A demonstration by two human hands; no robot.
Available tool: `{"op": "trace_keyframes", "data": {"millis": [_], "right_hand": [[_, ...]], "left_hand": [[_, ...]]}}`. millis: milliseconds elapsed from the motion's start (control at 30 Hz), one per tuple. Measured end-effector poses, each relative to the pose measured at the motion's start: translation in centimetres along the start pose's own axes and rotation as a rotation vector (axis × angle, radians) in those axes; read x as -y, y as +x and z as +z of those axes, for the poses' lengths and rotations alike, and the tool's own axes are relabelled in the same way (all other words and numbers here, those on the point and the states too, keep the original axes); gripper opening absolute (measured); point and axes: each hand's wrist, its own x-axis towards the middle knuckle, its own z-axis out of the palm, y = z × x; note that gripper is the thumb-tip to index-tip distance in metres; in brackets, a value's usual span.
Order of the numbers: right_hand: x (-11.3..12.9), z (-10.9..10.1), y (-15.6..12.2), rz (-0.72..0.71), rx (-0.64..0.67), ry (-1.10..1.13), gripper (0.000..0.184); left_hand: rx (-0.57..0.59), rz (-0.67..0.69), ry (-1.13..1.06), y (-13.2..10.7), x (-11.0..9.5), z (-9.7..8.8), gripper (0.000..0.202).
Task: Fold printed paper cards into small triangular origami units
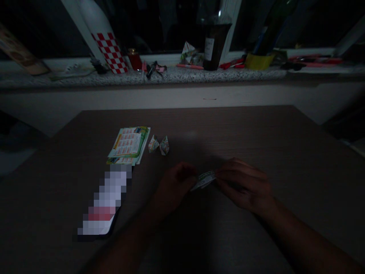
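A small folded piece of printed paper (203, 179) is held just above the table between my two hands. My left hand (178, 186) pinches its left end between thumb and fingers. At the other end, the fingertips of my right hand (243, 184) are closed on the paper. Beyond my left hand stand two small folded paper pieces (159, 145) with pointed tips, close together. A stack of printed paper slips (128, 142) in green, white and orange lies left of them. Dim light hides the finer folds of the held paper.
A phone (107, 201) with a lit, blurred screen lies on the brown table (242, 129) at left. On the granite sill (176, 78) behind stand a red-and-white checkered bottle (111, 51), a dark labelled bottle (212, 49), a green bottle (270, 28) and small clutter.
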Motion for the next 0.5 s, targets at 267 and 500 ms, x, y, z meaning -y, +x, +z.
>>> {"op": "trace_keyframes", "data": {"millis": [267, 500], "right_hand": [[0.4, 0.6, -0.3, 0.004, 0.010, -0.018, 0.018], [0.7, 1.0, -0.6, -0.009, 0.056, -0.057, 0.017]], "left_hand": [[-0.086, 0.856, 0.688, -1.3, -0.7, 0.4, 0.014], [-0.114, 0.979, 0.851, -1.1, -0.8, 0.9, 0.006]]}}
